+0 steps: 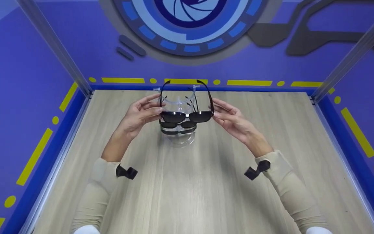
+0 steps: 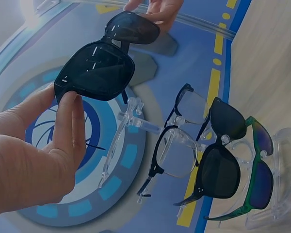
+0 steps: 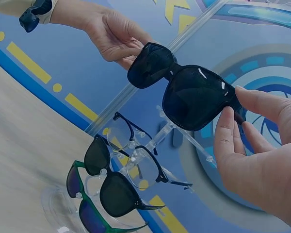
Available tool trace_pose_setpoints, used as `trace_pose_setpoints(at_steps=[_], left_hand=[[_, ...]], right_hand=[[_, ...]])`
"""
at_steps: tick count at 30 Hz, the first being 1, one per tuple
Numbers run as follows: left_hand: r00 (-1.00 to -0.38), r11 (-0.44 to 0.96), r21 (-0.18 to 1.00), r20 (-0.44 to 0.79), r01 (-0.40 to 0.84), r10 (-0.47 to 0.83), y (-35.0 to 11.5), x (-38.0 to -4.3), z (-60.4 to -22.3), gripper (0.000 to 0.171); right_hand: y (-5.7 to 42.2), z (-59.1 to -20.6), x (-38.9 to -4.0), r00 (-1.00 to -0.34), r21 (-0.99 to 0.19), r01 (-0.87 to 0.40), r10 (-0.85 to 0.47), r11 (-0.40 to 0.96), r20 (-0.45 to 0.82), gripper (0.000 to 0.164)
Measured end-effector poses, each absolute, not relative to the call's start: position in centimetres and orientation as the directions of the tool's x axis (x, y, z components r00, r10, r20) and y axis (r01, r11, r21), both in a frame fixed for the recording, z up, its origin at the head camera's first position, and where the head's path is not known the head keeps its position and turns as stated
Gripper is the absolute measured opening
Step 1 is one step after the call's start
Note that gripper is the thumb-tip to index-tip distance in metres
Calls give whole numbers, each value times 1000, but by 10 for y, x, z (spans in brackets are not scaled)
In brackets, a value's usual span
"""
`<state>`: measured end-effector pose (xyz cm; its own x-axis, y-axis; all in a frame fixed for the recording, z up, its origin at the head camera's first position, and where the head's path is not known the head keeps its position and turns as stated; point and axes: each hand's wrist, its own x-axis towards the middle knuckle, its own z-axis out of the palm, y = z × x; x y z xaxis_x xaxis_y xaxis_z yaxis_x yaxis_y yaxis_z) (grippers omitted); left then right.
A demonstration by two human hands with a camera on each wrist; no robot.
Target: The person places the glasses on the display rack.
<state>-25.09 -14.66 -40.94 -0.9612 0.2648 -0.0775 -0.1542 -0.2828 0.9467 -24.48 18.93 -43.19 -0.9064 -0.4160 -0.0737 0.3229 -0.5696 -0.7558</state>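
A pair of black sunglasses [image 1: 201,116] is held up level between both hands, above a clear display stand [image 1: 180,141]. My left hand [image 1: 137,114] pinches the frame near its left hinge between thumb and fingers. At the opposite hinge, my right hand [image 1: 235,119] pinches the other side. Both temples are unfolded and point away toward the back wall. Below, the stand carries clear-lens glasses [image 2: 176,150], a second pair of dark sunglasses [image 2: 220,170] and green-framed sunglasses [image 3: 89,213]. In the wrist views the held pair is apart from the stand's top arm [image 2: 136,121].
The stand is on a wood-grain table [image 1: 187,195], near its back edge. Blue printed panels [image 1: 252,71] with yellow marks close off the back and both sides. Metal posts [image 1: 57,48] rise at the back corners.
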Motion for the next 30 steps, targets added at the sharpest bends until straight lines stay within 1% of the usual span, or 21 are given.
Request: trace_pose_setpoints(at_steps=[6,12,16,21,30], left_hand=[[-961,-291,944,-75,-154,266,-148,-257,-412,62],[-971,-328,933,-72,-146,228,-151,-264,-415,57],[-979,-343,929,-74,-136,189,-154,-269,-416,53],[-981,-338,931,-85,-141,175,-157,-275,-419,52],[-984,-337,928,-122,-160,133,-163,-281,-425,43]], right_hand=[[186,-432,-250,-919,-754,318,-384,-575,-94,43],[178,-430,-259,-927,-757,306,-361,-577,-100,39],[173,-430,-263,-939,-789,261,-337,-557,-72,40],[168,-432,-267,-950,-822,209,-308,-530,-43,42],[159,-435,-279,-948,-827,237,-309,-510,-82,42]])
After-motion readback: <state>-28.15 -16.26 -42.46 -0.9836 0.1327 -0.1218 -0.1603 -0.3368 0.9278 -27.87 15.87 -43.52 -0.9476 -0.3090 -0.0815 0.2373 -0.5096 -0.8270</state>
